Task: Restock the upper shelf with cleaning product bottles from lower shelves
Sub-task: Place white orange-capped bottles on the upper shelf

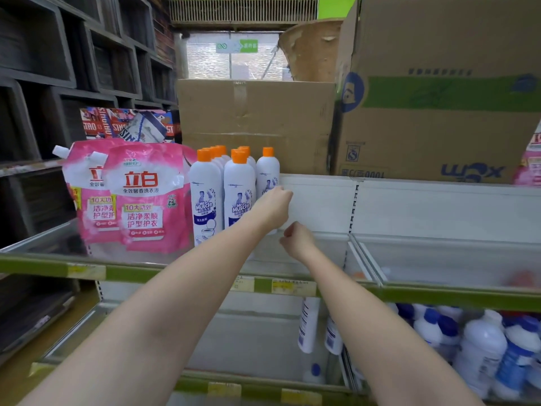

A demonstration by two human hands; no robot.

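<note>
Two big cardboard boxes point(439, 92) sit on top of the unit, far behind the upper shelf point(424, 294) you are filling. On that shelf, the left stretch holds pink refill pouches point(140, 197), then a tight block of white bottles with orange caps point(206, 194), all upright; to their right the shelf floor shows no stock as far as the clear divider point(355, 256). Below, at the right, the lower shelf point(263, 388) carries blue-capped bottles point(480, 344), upright and crowded together.

Your left hand point(275, 205) is on the rightmost orange-capped bottle point(267, 177), fingers curled round its right side, so it grips that bottle low on the body. Your right hand point(297, 240) is just near and right of it, fingers curled in; whether it touches the bottle's base or holds nothing, you cannot tell from here.

The bottle stands with its long axis vertical, far and slightly left of both hands, the left hand nearer. It looks like you are seating it against its neighbours; the open floor for the next one lies directly right of it, and the supply lies down and right, nearer your right hand
</note>
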